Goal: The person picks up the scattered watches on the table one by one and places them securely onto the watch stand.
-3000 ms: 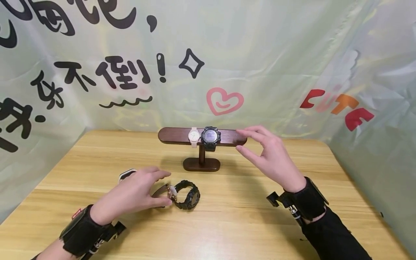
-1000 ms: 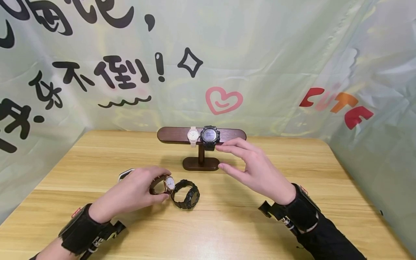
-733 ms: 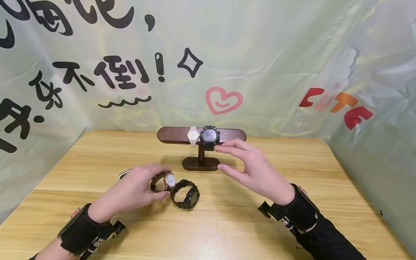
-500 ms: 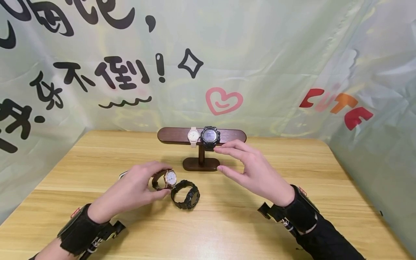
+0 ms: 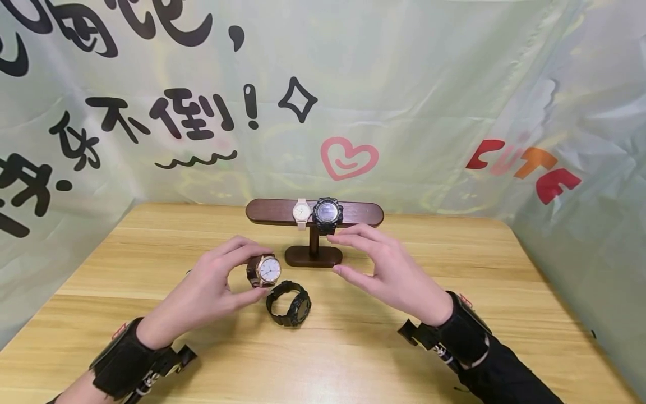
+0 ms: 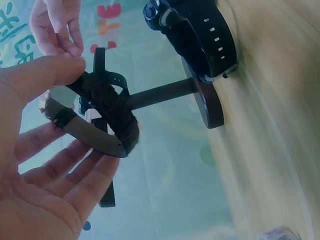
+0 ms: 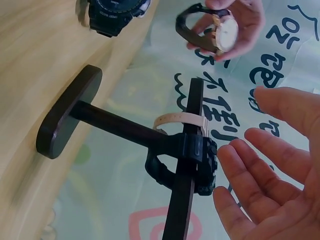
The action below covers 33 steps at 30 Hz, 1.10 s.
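Black gear on both wrists, black cloth on one arm.
The left cuff and right cuff are wide, dark bands, each carrying a small red tag with lettering too small to read from where I stand. A boxy black bracket with a shiny metal fitting juts from each. A plain black sleeve covers the right forearm.

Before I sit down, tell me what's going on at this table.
A person's left hand pinches a white-dialled watch, held up off the table. The right hand is empty, near the dark wooden stand. A pale pink watch and a black digital watch sit side by side on the stand; another black watch rests on the table in front of it.
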Each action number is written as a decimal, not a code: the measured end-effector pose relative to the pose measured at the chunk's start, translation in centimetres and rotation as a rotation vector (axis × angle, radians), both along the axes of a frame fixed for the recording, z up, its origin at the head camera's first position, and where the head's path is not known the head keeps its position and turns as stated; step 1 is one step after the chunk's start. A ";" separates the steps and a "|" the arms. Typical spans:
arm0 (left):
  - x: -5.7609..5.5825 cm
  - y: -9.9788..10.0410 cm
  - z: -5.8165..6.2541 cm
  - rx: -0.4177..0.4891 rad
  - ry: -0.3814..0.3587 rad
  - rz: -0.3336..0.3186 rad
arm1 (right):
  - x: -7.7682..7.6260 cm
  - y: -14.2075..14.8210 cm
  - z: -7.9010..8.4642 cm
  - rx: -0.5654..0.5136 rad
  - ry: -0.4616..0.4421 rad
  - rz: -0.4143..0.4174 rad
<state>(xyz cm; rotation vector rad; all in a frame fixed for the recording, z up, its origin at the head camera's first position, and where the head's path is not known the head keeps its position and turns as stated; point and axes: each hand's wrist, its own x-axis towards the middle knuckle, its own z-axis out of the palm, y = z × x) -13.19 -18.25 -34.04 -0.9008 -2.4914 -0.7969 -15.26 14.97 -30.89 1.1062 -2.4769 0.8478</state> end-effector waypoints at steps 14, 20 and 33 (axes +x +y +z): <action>0.7 1.4 0.1 0.187 0.017 -0.104 | 0.6 -1.1 -0.8 -0.002 -0.038 0.069; 0.9 2.0 0.0 0.302 0.000 -0.165 | 0.9 -1.8 -1.2 -0.030 -0.007 0.124; 1.5 3.0 -0.4 0.375 -0.044 -0.243 | 1.7 -2.9 -2.1 -0.113 0.014 0.207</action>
